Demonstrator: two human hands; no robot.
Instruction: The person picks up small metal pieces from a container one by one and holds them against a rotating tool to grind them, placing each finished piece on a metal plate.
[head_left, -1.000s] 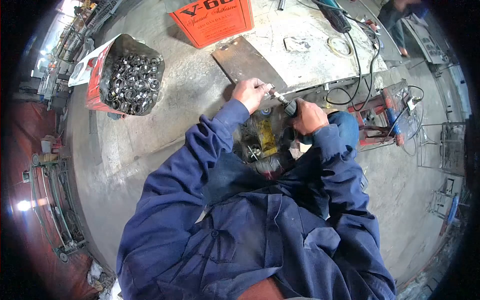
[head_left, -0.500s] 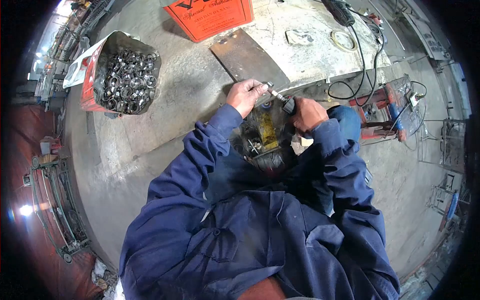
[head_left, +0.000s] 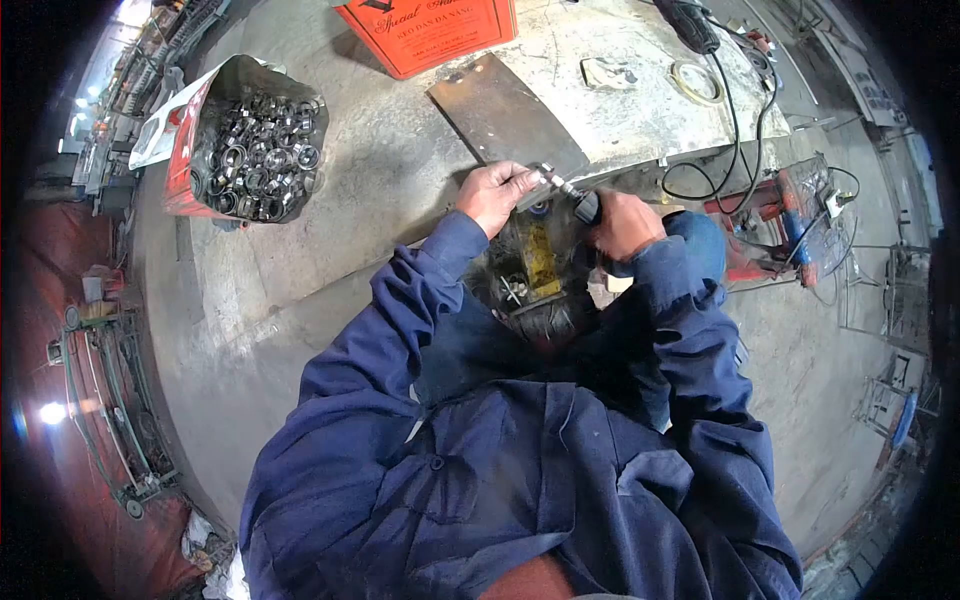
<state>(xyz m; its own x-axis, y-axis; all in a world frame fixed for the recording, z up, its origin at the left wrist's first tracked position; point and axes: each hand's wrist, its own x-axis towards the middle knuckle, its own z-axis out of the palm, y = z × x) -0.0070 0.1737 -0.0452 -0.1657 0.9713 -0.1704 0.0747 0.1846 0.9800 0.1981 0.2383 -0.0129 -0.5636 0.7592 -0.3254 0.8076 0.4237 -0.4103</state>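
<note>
My left hand (head_left: 494, 194) is closed, thumb and fingertips pinching a small shiny metal ring clamp (head_left: 543, 169). Wrapped around a drill with a black chuck (head_left: 587, 207) is my right hand (head_left: 624, 226), which hides most of the tool's body. From the chuck a metal bit (head_left: 566, 188) points up and left, its tip at or very near the clamp; whether they touch is not clear. To the left, a cut-open tin (head_left: 180, 178) holds many similar metal clamps. Just beyond my hands lies a flat brown metal plate (head_left: 510, 108).
An orange-red adhesive tin (head_left: 440, 38) stands at the back. A black corded tool (head_left: 688, 24), its cable, and a tape-like ring (head_left: 696, 83) lie on the pale board (head_left: 640, 115). A red metal frame (head_left: 745, 235) is at right; a yellow part (head_left: 541, 258) shows between my legs.
The whole view has shifted slightly right. The drill's bit has tilted a little as the right hand moved, and the clamp at my left fingertips shows at a different angle.
</note>
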